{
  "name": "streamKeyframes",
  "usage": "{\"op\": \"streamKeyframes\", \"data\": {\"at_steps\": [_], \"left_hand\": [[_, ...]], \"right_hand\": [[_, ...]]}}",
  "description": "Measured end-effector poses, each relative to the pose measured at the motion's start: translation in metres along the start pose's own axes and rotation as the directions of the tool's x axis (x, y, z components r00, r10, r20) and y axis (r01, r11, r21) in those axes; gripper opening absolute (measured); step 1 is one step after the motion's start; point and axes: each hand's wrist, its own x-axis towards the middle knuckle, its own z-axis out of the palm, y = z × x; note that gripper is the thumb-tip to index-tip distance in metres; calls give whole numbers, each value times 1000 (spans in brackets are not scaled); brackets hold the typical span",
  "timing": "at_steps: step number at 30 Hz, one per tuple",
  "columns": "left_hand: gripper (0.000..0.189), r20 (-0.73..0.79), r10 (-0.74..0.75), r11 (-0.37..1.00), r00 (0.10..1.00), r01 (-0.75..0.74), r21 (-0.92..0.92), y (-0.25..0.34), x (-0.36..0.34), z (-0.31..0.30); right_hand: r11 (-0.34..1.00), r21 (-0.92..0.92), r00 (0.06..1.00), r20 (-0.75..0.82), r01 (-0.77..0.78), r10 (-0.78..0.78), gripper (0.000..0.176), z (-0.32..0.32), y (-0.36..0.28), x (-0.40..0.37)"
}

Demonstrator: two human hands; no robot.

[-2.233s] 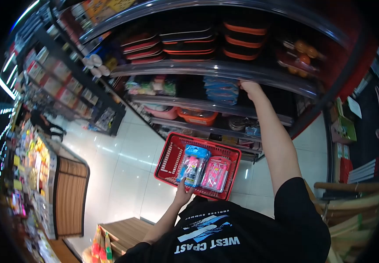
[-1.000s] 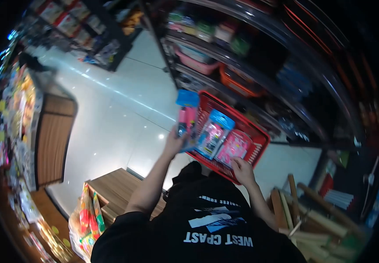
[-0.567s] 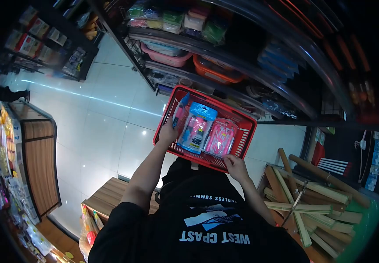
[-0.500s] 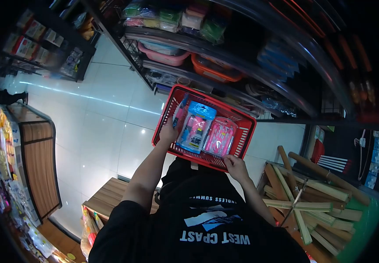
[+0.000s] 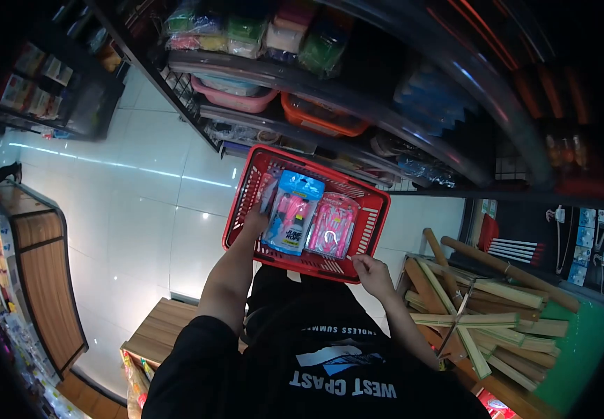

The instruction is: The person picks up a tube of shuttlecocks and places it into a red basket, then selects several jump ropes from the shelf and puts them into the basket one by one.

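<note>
A red plastic shopping basket point(image 5: 374, 241) is held before my body. My left hand point(image 5: 255, 221) reaches inside its left end, fingers closed at a slim, clear-and-pinkish package point(image 5: 268, 195) that leans on edge; its contents are hard to make out. Beside it lies a blue pouch labelled as a jump rope point(image 5: 291, 216), with pink showing through its window. Farther right is a clear pack of pink items point(image 5: 331, 227), perhaps hangers or clips. My right hand point(image 5: 373, 274) grips the basket's near right rim, fingertips partly hidden.
Dark shelving with pink point(image 5: 236, 98) and orange point(image 5: 323, 119) plastic basins borders the basket's far side. Wooden slats point(image 5: 487, 321) stick out at the right. A wood-panelled display stand point(image 5: 47, 279) stands left, and a wooden box point(image 5: 159, 328) is near my left elbow.
The package at my left hand has gone lower into the basket, together with the hand. The basket sits slightly farther left and lower in view; my right hand stays at its rim.
</note>
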Motion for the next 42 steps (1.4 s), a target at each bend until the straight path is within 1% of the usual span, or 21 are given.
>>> {"op": "streamKeyframes", "data": {"at_steps": [2, 4, 6, 8, 10, 14, 17, 19, 22, 24, 25, 27, 28, 29, 30, 32, 33, 35, 38, 40, 42], "left_hand": [[42, -3, 34, 999, 999, -34, -24, 4, -7, -5], [50, 86, 28, 1000, 996, -29, 5, 11, -14, -11], [51, 133, 135, 990, 982, -129, -52, 22, -25, -16], [57, 202, 0, 999, 979, 8, -39, 22, -20, -12], [66, 116, 12, 999, 993, -16, 31, -4, -6, 4], [71, 3, 60, 996, 998, -60, 60, 10, -32, -4], [70, -16, 106, 993, 994, -106, 50, 28, -51, -15], [70, -25, 105, 994, 994, -105, 12, 45, -74, -23], [70, -13, 130, 990, 991, -129, 51, 49, -91, -30], [69, 62, 183, 979, 981, -187, 80, 45, -85, -26], [67, 68, 182, 977, 981, -188, 100, 41, -80, -23], [62, 78, 229, 963, 970, -238, 128, 43, -84, -24], [60, 79, 289, 945, 954, -298, 139, 50, -90, -24], [58, 38, 309, 944, 950, -311, 112, 49, -92, -21], [55, -4, 338, 937, 941, -337, 90, 47, -95, -16], [55, -42, 281, 957, 959, -277, 82, 59, -119, -15], [55, -78, 256, 965, 963, -251, 72, 69, -130, -17], [54, -101, 268, 963, 958, -265, 39, 74, -150, -16], [52, -113, 256, 965, 960, -261, -30, 83, -174, -17], [50, -47, 177, 980, 983, -180, -84, 92, -184, -20], [49, -81, 186, 976, 979, -194, -99, 95, -186, -18]], "right_hand": [[995, -43, 993, -63, 95, -98, 24, -11, 4, 8], [983, 126, 981, -154, 137, -117, 24, -29, -6, 20], [977, 150, 967, -228, 154, -117, 25, -62, -28, 30], [962, 193, 936, -331, 195, -124, 26, -101, -48, 41], [924, 152, 839, -489, 351, -238, 25, -142, -66, 53], [781, 226, 618, -747, 583, -245, 25, -214, -133, 68], [810, 237, 637, -744, 536, -204, 30, -250, -146, 93], [920, 209, 768, -625, 332, -135, 40, -263, -146, 125], [864, 284, 732, -669, 415, -132, 37, -263, -148, 174], [939, -180, 659, -674, 293, -334, 53, -270, -141, 201], [965, -213, 794, -555, 154, -249, 57, -278, -140, 217], [979, -29, 755, -632, 200, -173, 55, -271, -125, 250], [980, 6, 822, -545, 199, -163, 47, -281, -122, 265], [953, 13, 788, -567, 301, -241, 38, -282, -111, 282], [953, 121, 864, -464, 278, -193, 31, -290, -121, 278], [888, 338, 901, -401, 312, -165, 25, -291, -139, 243], [885, 344, 905, -392, 313, -168, 25, -287, -148, 222], [598, 616, 823, -551, 513, -138, 25, -273, -159, 177], [502, 679, 825, -547, 536, -141, 26, -259, -151, 130], [479, 746, 882, -444, 462, -160, 37, -247, -120, 114], [408, 787, 886, -429, 462, -175, 36, -223, -98, 86]]}}
